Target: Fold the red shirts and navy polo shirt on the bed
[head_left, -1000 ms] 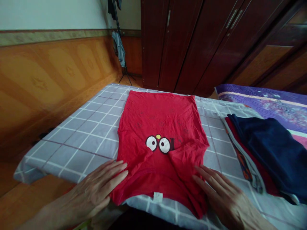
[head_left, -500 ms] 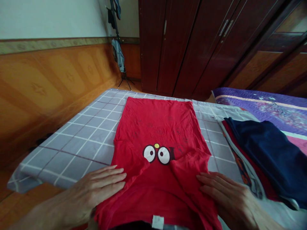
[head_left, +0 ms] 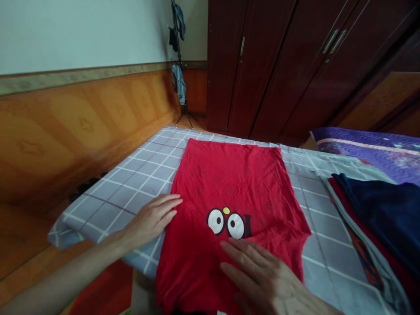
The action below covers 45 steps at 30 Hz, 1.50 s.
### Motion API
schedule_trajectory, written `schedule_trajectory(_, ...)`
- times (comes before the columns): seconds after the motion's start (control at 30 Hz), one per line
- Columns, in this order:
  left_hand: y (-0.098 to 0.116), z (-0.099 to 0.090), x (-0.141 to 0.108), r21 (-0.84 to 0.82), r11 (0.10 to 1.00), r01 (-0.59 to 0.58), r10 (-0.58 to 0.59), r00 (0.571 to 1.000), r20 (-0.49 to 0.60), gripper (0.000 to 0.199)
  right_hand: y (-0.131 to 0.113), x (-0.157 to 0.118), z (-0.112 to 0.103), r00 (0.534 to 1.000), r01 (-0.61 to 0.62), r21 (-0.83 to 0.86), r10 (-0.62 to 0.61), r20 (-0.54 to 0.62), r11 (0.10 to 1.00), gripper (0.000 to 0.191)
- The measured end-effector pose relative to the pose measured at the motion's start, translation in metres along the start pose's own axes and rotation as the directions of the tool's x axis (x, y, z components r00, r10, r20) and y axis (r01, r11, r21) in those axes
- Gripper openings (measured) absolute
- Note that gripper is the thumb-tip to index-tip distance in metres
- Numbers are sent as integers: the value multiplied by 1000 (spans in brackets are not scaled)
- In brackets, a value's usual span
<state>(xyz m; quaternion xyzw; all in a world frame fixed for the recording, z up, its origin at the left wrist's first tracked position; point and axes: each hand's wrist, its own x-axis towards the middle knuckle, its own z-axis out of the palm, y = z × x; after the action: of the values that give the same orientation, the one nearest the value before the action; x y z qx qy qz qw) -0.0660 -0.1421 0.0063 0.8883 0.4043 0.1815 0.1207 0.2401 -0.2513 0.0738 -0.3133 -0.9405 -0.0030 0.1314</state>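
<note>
A red shirt (head_left: 229,175) with two printed cartoon eyes lies spread on the checked bed sheet (head_left: 131,183), its neck end toward me. My left hand (head_left: 152,218) rests on the shirt's left edge, fingers stretched out. Over the lower middle of the shirt, just below the printed eyes, lies my right hand (head_left: 259,273), its fingers extended and a little apart. Wrinkles run across the cloth on the right side, near the sleeve.
Folded clothes (head_left: 383,214), dark blue on top, are stacked at the right. Behind them is a purple bedcover (head_left: 361,142). Dark red wardrobes (head_left: 262,65) stand beyond the bed, with a coat rack (head_left: 179,52) in the corner.
My left hand has moved up along the shirt's left edge. My right hand has left the right edge for the middle of the shirt. The folds by the eyes are flatter. The view has shifted left.
</note>
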Motion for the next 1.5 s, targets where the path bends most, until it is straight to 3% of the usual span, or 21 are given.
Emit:
schedule_trajectory(0.07,-10,4,6,-22,997,74,-76,995,-58,30,-6,18,7,999,26,45,-27,24,999,37)
schedule_trajectory(0.17,-20,6,14,0,994,107,-106,993,-57,22,-10,33,35,988,107,74,-114,102,992,45)
schedule_trajectory(0.27,-23,5,19,74,991,112,-112,994,-13,14,-10,35,66,972,176,80,-186,144,981,44)
schedule_trajectory(0.33,-19,3,21,123,988,95,-95,995,-5,15,-9,32,75,974,160,83,-172,150,984,43)
schedule_trajectory(0.47,-8,5,17,212,974,-75,73,997,17,32,-4,16,57,993,54,71,-61,101,996,58)
schedule_trajectory(0.6,-8,21,9,256,942,-217,181,971,157,51,17,-18,38,978,-209,-33,209,19,977,63)
schedule_trajectory(0.67,-6,25,8,269,934,-234,195,967,165,51,36,-45,38,922,-383,-70,377,-89,921,56)
schedule_trajectory(0.77,15,22,15,244,913,-326,293,942,163,48,66,-86,41,769,-625,-42,605,-208,779,48)
schedule_trajectory(0.83,43,19,23,192,875,-445,413,892,184,45,81,-105,42,683,-713,27,703,-200,701,43)
schedule_trajectory(0.93,93,26,38,134,775,-617,594,785,176,39,91,-114,42,633,-751,101,755,-169,652,37)
schedule_trajectory(1.07,146,56,55,161,609,-777,779,624,65,29,95,-111,42,646,-738,114,745,-164,665,33)
schedule_trajectory(1.2,173,79,63,78,504,-860,851,510,126,16,97,-115,38,659,-730,88,733,-170,678,30)
schedule_trajectory(1.27,178,84,63,39,502,-864,854,503,132,19,94,-116,35,662,-730,44,722,-203,682,30)
schedule_trajectory(1.37,177,91,62,55,547,-835,831,550,84,28,81,-110,37,710,-684,-31,656,-258,729,36)
schedule_trajectory(1.5,164,92,57,60,610,-790,783,612,112,66,64,-98,51,849,-528,-67,526,-50,846,54)
